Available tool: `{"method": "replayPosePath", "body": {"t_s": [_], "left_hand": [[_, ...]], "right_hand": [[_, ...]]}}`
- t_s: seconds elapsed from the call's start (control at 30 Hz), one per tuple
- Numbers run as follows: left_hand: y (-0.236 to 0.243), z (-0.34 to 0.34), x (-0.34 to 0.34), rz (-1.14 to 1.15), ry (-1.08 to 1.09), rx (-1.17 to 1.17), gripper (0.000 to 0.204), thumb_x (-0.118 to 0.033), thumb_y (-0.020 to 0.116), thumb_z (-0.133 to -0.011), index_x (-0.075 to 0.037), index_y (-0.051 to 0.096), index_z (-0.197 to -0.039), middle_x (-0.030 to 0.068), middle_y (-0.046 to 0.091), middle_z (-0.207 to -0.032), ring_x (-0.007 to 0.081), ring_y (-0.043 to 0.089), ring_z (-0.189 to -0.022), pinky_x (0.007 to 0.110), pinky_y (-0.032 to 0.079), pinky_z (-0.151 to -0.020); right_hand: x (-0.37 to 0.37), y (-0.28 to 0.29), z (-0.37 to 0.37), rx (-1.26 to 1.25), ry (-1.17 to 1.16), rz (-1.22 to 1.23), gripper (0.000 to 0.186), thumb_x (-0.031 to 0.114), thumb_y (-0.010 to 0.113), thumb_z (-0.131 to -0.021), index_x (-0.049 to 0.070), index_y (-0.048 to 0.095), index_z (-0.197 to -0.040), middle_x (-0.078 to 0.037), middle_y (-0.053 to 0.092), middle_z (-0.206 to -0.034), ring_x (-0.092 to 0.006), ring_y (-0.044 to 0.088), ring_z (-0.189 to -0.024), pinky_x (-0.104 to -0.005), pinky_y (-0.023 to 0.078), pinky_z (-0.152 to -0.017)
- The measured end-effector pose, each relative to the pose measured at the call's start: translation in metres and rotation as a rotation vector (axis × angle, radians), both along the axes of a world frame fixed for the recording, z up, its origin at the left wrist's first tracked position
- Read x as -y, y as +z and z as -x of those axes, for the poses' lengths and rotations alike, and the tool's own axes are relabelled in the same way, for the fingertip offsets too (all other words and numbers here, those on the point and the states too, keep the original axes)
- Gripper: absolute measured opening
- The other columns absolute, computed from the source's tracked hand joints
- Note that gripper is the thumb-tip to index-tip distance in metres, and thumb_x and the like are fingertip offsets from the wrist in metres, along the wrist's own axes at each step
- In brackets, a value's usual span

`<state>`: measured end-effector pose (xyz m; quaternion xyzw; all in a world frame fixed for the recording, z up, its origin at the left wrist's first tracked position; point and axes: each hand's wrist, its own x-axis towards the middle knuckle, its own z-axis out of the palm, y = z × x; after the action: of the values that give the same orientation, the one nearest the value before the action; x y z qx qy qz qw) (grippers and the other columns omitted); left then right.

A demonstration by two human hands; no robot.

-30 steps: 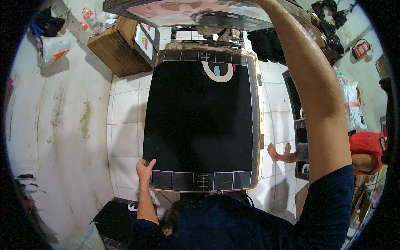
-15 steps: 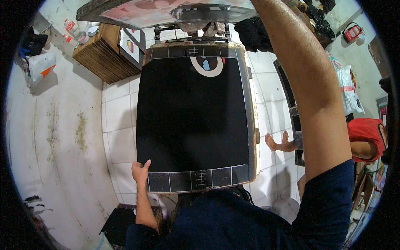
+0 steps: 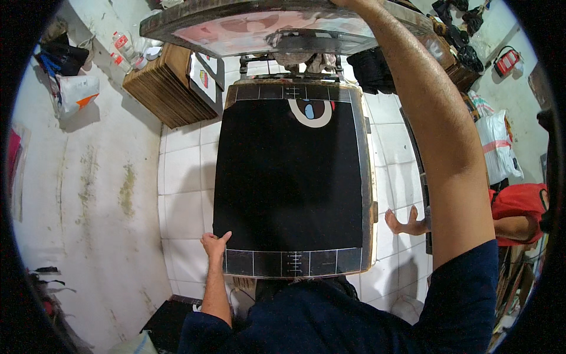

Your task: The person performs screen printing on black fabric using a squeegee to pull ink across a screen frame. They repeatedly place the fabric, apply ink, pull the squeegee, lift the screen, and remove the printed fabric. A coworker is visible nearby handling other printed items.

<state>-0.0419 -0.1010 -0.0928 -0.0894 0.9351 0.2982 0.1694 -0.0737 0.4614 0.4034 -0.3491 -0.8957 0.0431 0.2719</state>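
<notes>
A black fabric panel (image 3: 289, 183) lies flat on a printing board (image 3: 283, 263) marked with white lines. Near its far edge is a printed eye shape (image 3: 313, 121) in cream, brown and blue. My left hand (image 3: 214, 243) grips the board's left edge close to the near corner, thumb on top; its fingertips are partly hidden. My right arm stretches up and away. At the top edge of the picture my right hand (image 3: 355, 3) holds the upper rim of a tilted screen-printing frame (image 3: 194, 16), whose mesh (image 3: 244, 26) shows a pinkish image. The fingers are partly cut off.
On the left, a stack of brown boards (image 3: 168, 88) stands by the white wall, with plastic bottles (image 3: 122, 50) behind. To the right another person in a red top (image 3: 516, 206) sits low, feet on the tiles. A fire extinguisher (image 3: 506, 61) hangs far right.
The view has shifted, so the board and fabric appear slightly lower and farther right. The raised frame shows more of its underside. Both hands keep their places on board and frame.
</notes>
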Motion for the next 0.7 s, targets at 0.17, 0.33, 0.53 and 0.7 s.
{"method": "replayPosePath", "body": {"t_s": [0.17, 0.33, 0.53, 0.7], "left_hand": [[0.053, 0.021, -0.044, 0.0, -0.107, -0.25, 0.081, -0.045, 0.086, -0.077, 0.006, 0.05, -0.129, 0.0229, 0.053, -0.128, 0.0343, 0.055, -0.118, 0.043, 0.045, -0.101], [0.177, 0.072, -0.134, -1.011, -0.165, -0.266, 0.053, -0.039, 0.055, -0.105, 0.002, 0.045, -0.138, 0.0212, 0.055, -0.133, 0.0311, 0.057, -0.122, 0.044, 0.047, -0.101], [0.201, 0.076, -0.172, -1.458, 0.239, 0.334, 0.07, -0.06, 0.043, -0.104, -0.008, 0.037, -0.151, 0.014, 0.045, -0.15, 0.0335, 0.049, -0.131, 0.056, 0.041, -0.108], [0.09, 0.059, -0.152, -0.976, 0.282, 0.48, 0.08, -0.065, 0.036, -0.104, 0.003, 0.038, -0.146, 0.0237, 0.05, -0.143, 0.0369, 0.055, -0.128, 0.053, 0.052, -0.096]], "right_hand": [[0.018, -0.036, -0.027, -0.049, -0.013, -0.045, 0.058, 0.054, 0.053, -0.092, 0.002, 0.074, -0.109, -0.023, 0.073, -0.109, -0.0358, 0.069, -0.106, -0.0439, 0.054, -0.091], [0.053, -0.133, -0.068, -0.261, 0.181, -0.209, 0.031, 0.036, 0.06, -0.09, 0.011, 0.078, -0.091, -0.017, 0.074, -0.081, -0.0339, 0.073, -0.071, -0.0473, 0.058, -0.065], [0.129, -0.281, -0.146, -0.213, 0.231, -0.118, 0.024, 0.022, 0.068, -0.079, 0.01, 0.071, -0.1, -0.008, 0.062, -0.09, -0.0308, 0.059, -0.092, -0.0432, 0.046, -0.08], [0.14, -0.363, -0.167, -0.07, 0.168, 0.243, 0.04, 0.017, 0.072, -0.081, 0.008, 0.065, -0.118, -0.017, 0.059, -0.107, -0.035, 0.058, -0.103, -0.0454, 0.046, -0.091]]}}
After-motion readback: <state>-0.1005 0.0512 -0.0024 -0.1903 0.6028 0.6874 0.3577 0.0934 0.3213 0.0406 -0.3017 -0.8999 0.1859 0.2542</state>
